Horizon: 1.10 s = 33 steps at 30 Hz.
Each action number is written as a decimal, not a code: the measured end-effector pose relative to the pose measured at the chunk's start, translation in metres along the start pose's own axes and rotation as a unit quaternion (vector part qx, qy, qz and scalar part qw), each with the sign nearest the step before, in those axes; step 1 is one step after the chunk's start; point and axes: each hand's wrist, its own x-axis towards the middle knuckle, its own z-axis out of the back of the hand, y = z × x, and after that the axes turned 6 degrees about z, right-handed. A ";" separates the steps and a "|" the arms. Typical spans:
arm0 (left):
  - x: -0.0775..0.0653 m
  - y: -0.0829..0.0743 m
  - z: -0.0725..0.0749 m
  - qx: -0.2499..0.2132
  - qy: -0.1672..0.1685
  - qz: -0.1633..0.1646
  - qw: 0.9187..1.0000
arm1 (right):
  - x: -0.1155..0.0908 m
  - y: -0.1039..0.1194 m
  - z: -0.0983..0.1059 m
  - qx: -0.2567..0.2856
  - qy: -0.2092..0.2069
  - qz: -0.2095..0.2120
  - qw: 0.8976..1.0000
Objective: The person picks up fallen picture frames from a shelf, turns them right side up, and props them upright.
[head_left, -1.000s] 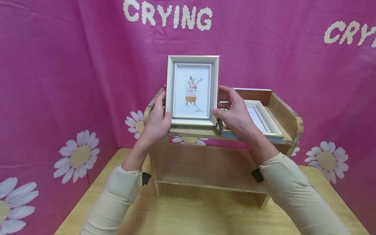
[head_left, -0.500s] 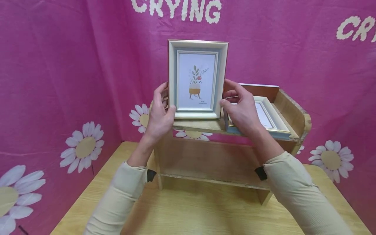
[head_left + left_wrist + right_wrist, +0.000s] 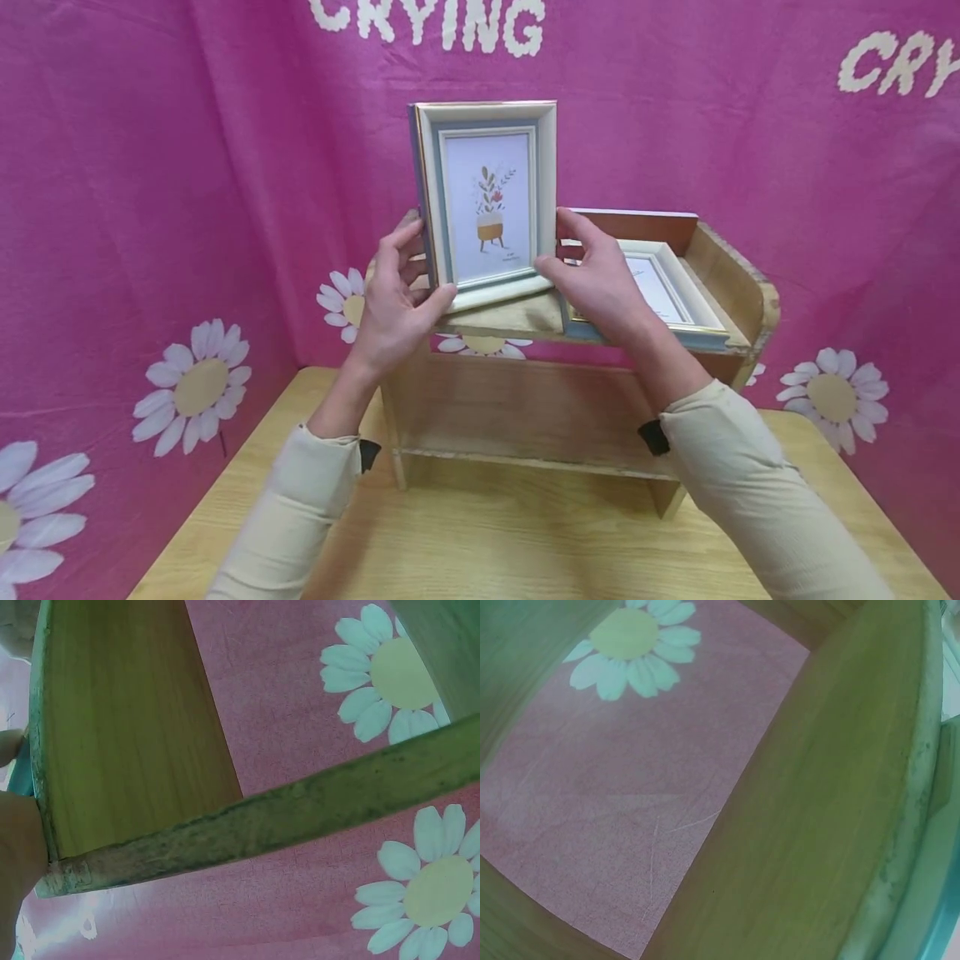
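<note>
A cream and blue-grey picture frame (image 3: pixel 487 200) with a potted-plant print stands nearly upright over the left part of a small wooden shelf (image 3: pixel 510 319) in the head view. Its face is turned a little, so the left side edge shows. At the lower left corner my left hand (image 3: pixel 397 292) holds it, thumb in front, the other fingers at the side and partly behind. My right hand (image 3: pixel 607 279) pinches the right edge, thumb on the front. Whether the frame's base touches the shelf, I cannot tell. Part of my left hand (image 3: pixel 21 855) enters the left wrist view.
Behind my right hand a second similar picture frame (image 3: pixel 663 292) lies face up on the shelf's right part, against no visible support. A raised side panel (image 3: pixel 738 275) bounds the shelf at right. The shelf stands on a wooden table (image 3: pixel 510 542); a pink daisy-print cloth (image 3: pixel 187 167) hangs behind.
The picture frame has risen in view, then turned so its left side edge shows. My left thumb stays at the lower left corner; my right hand keeps its hold. The camera view shifts slightly.
</note>
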 end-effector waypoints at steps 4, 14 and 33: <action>-0.002 0.002 0.002 0.019 0.011 -0.040 0.999 | 0.001 0.002 -0.002 0.003 0.014 -0.003 1.000; -0.008 0.005 0.002 0.090 0.017 -0.119 0.989 | 0.002 0.000 -0.002 0.028 0.044 0.006 0.999; -0.010 0.004 -0.006 0.136 -0.008 -0.142 0.981 | 0.007 0.001 -0.003 0.012 0.080 0.005 0.997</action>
